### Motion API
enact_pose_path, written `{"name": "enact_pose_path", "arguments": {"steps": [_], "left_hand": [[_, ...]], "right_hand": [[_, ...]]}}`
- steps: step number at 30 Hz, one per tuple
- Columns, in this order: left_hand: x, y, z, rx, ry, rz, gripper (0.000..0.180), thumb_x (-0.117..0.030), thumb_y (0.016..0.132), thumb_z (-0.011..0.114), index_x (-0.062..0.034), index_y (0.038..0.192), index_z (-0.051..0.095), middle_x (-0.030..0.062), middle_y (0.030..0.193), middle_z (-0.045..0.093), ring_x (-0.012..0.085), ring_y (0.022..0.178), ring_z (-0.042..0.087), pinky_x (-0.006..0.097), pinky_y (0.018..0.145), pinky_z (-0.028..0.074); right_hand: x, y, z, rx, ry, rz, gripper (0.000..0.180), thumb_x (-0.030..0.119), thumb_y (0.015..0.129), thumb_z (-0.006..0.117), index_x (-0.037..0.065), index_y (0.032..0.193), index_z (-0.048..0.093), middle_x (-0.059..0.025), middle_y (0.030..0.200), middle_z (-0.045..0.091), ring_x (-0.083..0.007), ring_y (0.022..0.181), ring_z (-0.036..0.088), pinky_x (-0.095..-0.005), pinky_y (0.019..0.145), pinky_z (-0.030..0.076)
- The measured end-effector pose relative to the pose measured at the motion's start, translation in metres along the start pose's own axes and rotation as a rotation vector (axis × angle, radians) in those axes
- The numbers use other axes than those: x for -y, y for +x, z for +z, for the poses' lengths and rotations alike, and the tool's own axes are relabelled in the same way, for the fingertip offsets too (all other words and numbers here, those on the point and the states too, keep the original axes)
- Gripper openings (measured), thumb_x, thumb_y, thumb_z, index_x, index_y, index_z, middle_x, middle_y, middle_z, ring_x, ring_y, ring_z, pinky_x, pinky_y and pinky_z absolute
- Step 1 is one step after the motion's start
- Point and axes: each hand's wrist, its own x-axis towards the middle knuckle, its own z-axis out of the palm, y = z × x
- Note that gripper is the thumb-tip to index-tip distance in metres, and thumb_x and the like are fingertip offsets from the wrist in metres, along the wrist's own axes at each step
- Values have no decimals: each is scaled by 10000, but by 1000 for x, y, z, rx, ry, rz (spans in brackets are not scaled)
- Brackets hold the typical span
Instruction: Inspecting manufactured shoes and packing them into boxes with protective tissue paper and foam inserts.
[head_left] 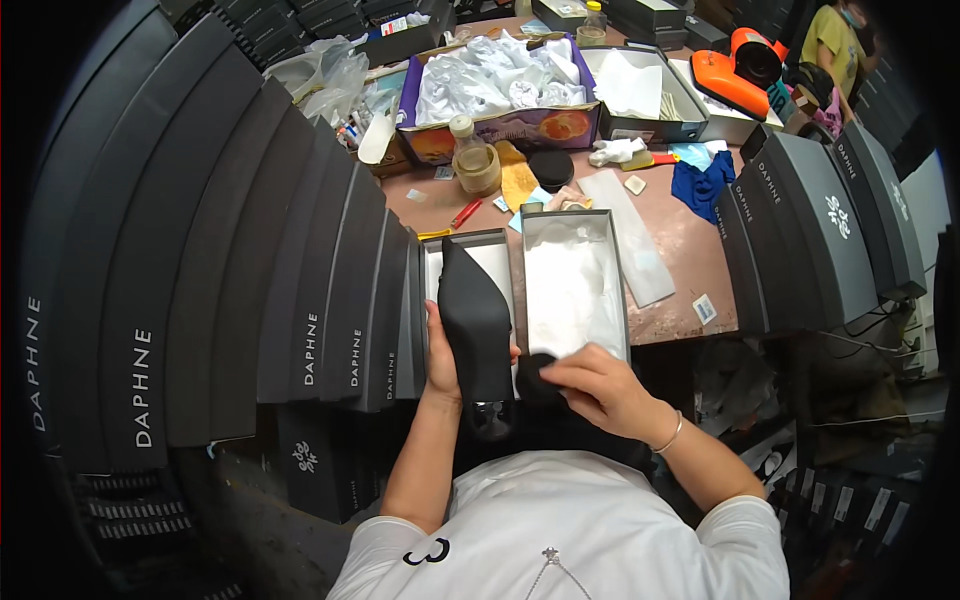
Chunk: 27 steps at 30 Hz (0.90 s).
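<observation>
Over the open grey shoebox (497, 236), a black pointed shoe (475, 325) is held with its toe away from me. My left hand (441, 358) wraps round it from the left side, with fingertips showing at its right edge. A shiny dark part sits at the shoe's near end. Just right of that end, my right hand (607, 388) pinches a small dark pad (538, 377); it is blurred, so its exact kind is unclear. Beside the first box lies a second open box part (617, 300) with white paper (570, 275) in it.
Tall rows of grey shoeboxes stand at left (190, 260) and right (810, 225). Beyond my hands are a purple carton (500, 128) of white paper wads, a bottle (466, 140), a yellow cloth (516, 175), a blue cloth (704, 187) and an orange tool (728, 83). Another person (836, 45) is at far right.
</observation>
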Motion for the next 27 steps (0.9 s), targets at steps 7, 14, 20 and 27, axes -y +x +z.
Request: {"name": "enact_pose_path", "arguments": {"steps": [7,14,20,27], "left_hand": [[31,-2,22,-208,-108,-45,848,-756,886,207,-21,1109,566,131,875,646,229,724,668,338,673,571],[40,-22,-4,-128,185,-91,850,-739,893,253,21,1097,575,156,829,661,242,710,678,333,658,568],[42,-20,-13,257,286,-277,956,-798,849,197,53,1102,551,192,838,645,274,720,674,373,659,578],[37,-6,-8,351,202,-369,924,-780,860,243,45,1151,542,183,905,654,283,775,680,384,714,572]], "right_hand": [[-20,43,43,-183,-290,-43,143,111,768,673,63,893,622,-67,798,572,-257,701,593,-354,587,473],[-2,29,33,-100,-113,52,130,112,782,674,82,855,571,-92,785,537,-290,685,607,-376,581,501],[-25,51,14,-303,-108,100,103,75,806,655,50,867,576,-125,795,564,-329,677,599,-387,581,491],[-1,24,20,-215,-104,116,100,102,796,663,86,835,573,-86,734,542,-268,670,611,-361,583,499]]}}
